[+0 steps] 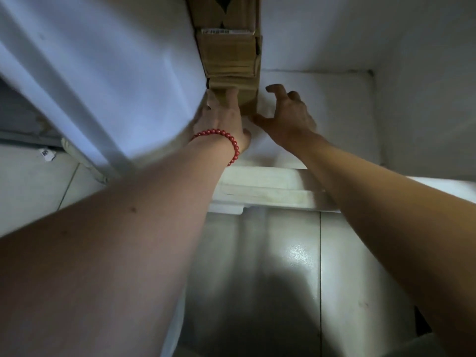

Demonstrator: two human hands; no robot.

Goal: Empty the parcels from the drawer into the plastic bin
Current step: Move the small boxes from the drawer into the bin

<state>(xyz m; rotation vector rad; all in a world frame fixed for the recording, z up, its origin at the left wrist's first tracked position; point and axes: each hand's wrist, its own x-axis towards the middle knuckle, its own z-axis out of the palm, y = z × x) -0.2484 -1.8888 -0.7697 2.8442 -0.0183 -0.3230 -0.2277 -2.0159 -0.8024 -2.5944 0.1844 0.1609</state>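
The cardboard parcel [228, 57] stands just past my fingertips, at the far end of a white compartment [322, 99]; I cannot tell if this is the drawer or the bin. Its near end is under the fingers of my left hand [222, 119]. These fingers [231, 97] are almost straight and lie flat against the brown cardboard, they press on it and are not closed around it. My right hand [288, 114] is just beside the parcel on the other side. Its fingers are spread wide and bent like a claw, and they hold nothing. Its thumb [258, 120] reaches to the parcel's lower corner, but I cannot tell if it really touches. Behind this parcel, further from my fingers, is a second parcel [244, 11]. A red bead bracelet [228, 137] is on my left wrist. Nearer to me than both hands are the compartment's thick rim [262, 188] and a grey tiled floor [283, 266].
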